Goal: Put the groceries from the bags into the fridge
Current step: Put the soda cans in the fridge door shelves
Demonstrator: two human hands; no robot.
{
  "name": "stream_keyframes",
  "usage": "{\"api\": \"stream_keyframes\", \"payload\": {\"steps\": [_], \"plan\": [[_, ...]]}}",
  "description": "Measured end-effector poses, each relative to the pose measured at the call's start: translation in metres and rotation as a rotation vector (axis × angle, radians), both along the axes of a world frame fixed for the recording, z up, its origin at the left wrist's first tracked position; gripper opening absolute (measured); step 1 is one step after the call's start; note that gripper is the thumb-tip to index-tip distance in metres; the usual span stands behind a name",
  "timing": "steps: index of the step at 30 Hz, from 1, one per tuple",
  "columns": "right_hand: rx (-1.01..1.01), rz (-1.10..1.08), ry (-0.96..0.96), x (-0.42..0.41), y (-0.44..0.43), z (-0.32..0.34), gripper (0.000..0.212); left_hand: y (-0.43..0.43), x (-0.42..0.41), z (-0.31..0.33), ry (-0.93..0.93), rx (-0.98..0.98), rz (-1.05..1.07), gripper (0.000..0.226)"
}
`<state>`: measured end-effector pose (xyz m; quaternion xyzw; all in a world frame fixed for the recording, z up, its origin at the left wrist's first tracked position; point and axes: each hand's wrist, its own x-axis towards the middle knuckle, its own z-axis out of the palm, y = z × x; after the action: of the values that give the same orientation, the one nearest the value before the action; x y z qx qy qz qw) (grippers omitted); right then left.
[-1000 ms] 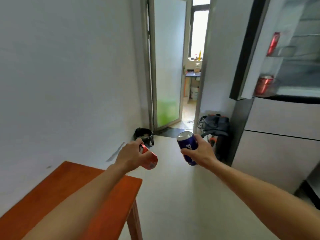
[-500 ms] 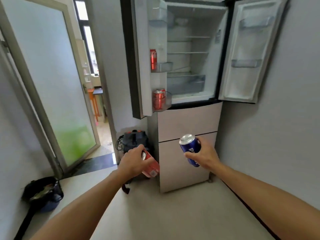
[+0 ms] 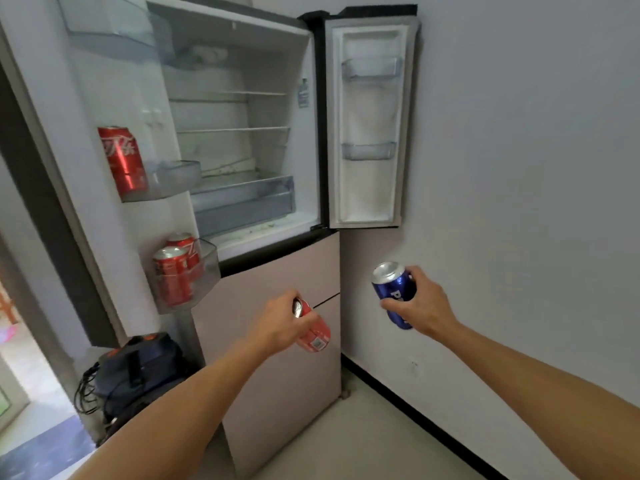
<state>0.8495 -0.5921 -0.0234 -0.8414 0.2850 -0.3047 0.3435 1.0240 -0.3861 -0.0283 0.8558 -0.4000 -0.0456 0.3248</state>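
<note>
The fridge [image 3: 277, 278] stands in front of me with both upper doors swung open. My left hand [image 3: 277, 327] grips a red can [image 3: 317, 336], tilted, in front of the lower drawers. My right hand [image 3: 420, 306] holds a blue can [image 3: 393, 289] upright, to the right of the fridge body. One red can [image 3: 123, 159] stands in the left door's middle bin. Two red cans [image 3: 175, 271] sit in the left door's lowest bin [image 3: 207, 271]. The inner shelves [image 3: 235, 129] and the crisper drawer [image 3: 242, 202] look bare.
A dark bag with cables [image 3: 138, 372] lies on the floor by the left door. A grey wall [image 3: 519, 202] runs close on the right, with a black skirting line. The right door's bins [image 3: 369, 150] hold nothing. A doorway opens at far left.
My view has swung from the doorway and orange table to face the open fridge, now much closer. Both hands still hold their cans, carried toward the fridge.
</note>
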Motion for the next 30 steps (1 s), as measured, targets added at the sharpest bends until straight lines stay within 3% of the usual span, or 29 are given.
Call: {"api": "stream_keyframes", "payload": {"steps": [10,15,23,30], "plan": [[-0.016,-0.025,-0.123,0.104,-0.182,0.049,0.062,-0.194,0.110,0.050,-0.054,-0.217,-0.011,0.036],[-0.054,-0.012,-0.213,0.160,-0.251,0.100,0.055,-0.262,0.163,0.116,-0.120,-0.373,0.004,0.033],[-0.173,-0.060,-0.354,0.241,-0.326,0.183,0.053,-0.361,0.234,0.241,-0.240,-0.599,-0.061,0.047],[-0.245,-0.119,-0.451,0.309,-0.378,0.245,0.061,-0.448,0.301,0.279,-0.333,-0.505,-0.133,0.051]]}}
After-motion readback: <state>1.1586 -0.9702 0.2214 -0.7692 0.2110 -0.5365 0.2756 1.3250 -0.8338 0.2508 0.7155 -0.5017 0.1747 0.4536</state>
